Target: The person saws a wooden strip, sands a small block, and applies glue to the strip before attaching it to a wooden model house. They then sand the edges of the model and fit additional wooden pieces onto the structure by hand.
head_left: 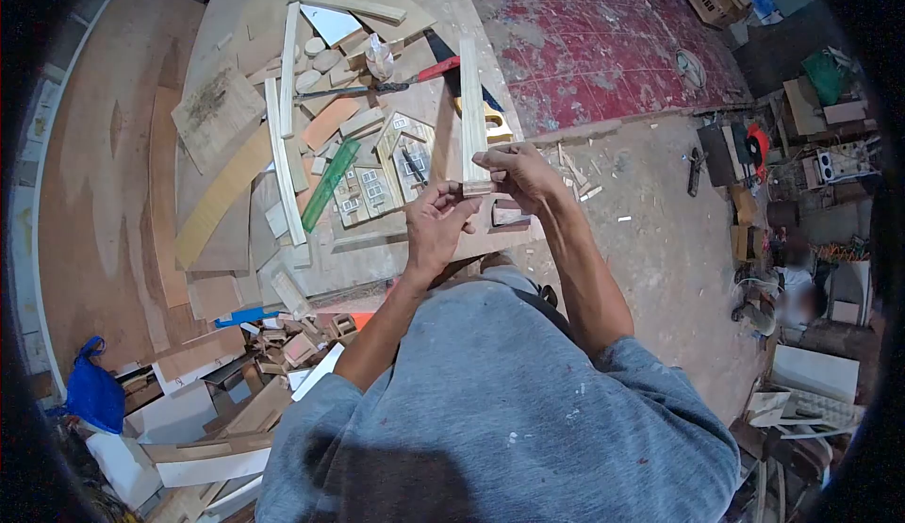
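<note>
A long pale wooden strip points away from me across the table's near right part. My right hand is closed on its near end, thumb on top. My left hand has its fingers bent in a pinch at the same end; the exact contact is partly hidden. Just left of the strip lies a small wooden house model with white window frames, a dark slim tool resting on it. Beside that is a green ruler-like strip. A handsaw with a yellow handle lies partly under the wooden strip.
Wood offcuts, round discs and a red-handled tool crowd the worktable. Below its left side is a heap of scrap wood, with a blue bag nearby. Shavings litter the floor at right, beyond which stand cluttered shelves.
</note>
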The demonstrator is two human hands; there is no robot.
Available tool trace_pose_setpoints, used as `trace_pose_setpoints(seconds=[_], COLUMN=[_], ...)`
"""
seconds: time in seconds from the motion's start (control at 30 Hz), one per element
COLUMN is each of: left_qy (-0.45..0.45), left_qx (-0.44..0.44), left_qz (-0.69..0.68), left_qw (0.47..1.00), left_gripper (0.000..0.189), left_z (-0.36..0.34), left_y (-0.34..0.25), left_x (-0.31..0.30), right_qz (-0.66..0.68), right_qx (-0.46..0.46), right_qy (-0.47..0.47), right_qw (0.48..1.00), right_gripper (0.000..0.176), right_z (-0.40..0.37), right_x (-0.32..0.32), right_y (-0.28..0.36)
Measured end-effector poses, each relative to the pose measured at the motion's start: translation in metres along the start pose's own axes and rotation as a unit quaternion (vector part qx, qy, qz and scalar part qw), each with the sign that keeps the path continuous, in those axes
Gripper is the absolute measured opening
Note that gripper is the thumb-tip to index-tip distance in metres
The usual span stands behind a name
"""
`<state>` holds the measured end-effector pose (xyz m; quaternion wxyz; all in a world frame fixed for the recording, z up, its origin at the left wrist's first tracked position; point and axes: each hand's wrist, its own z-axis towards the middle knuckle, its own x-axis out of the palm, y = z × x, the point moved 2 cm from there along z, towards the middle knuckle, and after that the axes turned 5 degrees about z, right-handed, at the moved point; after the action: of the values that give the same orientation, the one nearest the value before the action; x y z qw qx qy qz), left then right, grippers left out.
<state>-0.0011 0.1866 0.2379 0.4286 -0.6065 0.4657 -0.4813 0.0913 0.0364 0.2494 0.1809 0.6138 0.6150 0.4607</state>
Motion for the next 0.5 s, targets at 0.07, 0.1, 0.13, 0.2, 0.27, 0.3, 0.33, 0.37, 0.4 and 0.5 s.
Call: trace_pose_setpoints(seconds=[0.07, 0.1, 0.13, 0.2, 0.27, 0.3, 0.33, 0.37, 0.4, 0.5], left_qy=[-0.001, -0.003, 0.001, -0.008, -0.006, -0.007, -0.005, 0.002, 0.011, 0.039], left_qx=[0.025, 0.049, 0.054, 0.139, 0.197, 0.248, 0.285, 0.289, 0.315, 0.366], left_qz=[0.03, 0.06, 0.059, 0.082, 0.11, 0.139, 0.16, 0.157, 0.169, 0.182], left_qw=[0.999, 0.997, 0.997, 0.987, 0.974, 0.959, 0.945, 0.944, 0.934, 0.912], left_gripper=[0.024, 0.022, 0.022, 0.024, 0.026, 0.027, 0.027, 0.027, 0.03, 0.033], left_z=[-0.001, -0.001, 0.001, 0.003, 0.006, 0.006, 0.007, 0.007, 0.009, 0.013], left_y=[-0.008, -0.016, -0.02, -0.03, -0.04, -0.047, -0.054, -0.058, -0.062, -0.074], left_x=[-0.001, -0.001, 0.001, 0.005, 0.011, 0.014, 0.017, 0.02, 0.022, 0.029], right_qz=[0.026, 0.054, 0.053, 0.118, 0.139, 0.161, 0.161, 0.179, 0.197, 0.237], right_qx=[0.001, 0.004, -0.002, -0.008, -0.021, -0.028, -0.034, -0.039, -0.045, -0.054], right_qy=[0.002, 0.003, 0.002, 0.011, -0.003, -0.016, -0.02, -0.007, 0.007, 0.05], right_qw=[1.0, 0.999, 0.999, 0.993, 0.99, 0.986, 0.986, 0.983, 0.979, 0.969], right_gripper=[0.02, 0.02, 0.02, 0.019, 0.019, 0.019, 0.019, 0.017, 0.015, 0.029], right_z=[-0.011, -0.015, -0.016, -0.022, -0.037, -0.044, -0.046, -0.046, -0.046, -0.048], right_x=[0.006, 0.007, 0.007, 0.009, 0.014, 0.015, 0.012, 0.007, 0.002, -0.011], right_y=[0.009, 0.012, 0.013, 0.017, 0.028, 0.033, 0.034, 0.033, 0.033, 0.03])
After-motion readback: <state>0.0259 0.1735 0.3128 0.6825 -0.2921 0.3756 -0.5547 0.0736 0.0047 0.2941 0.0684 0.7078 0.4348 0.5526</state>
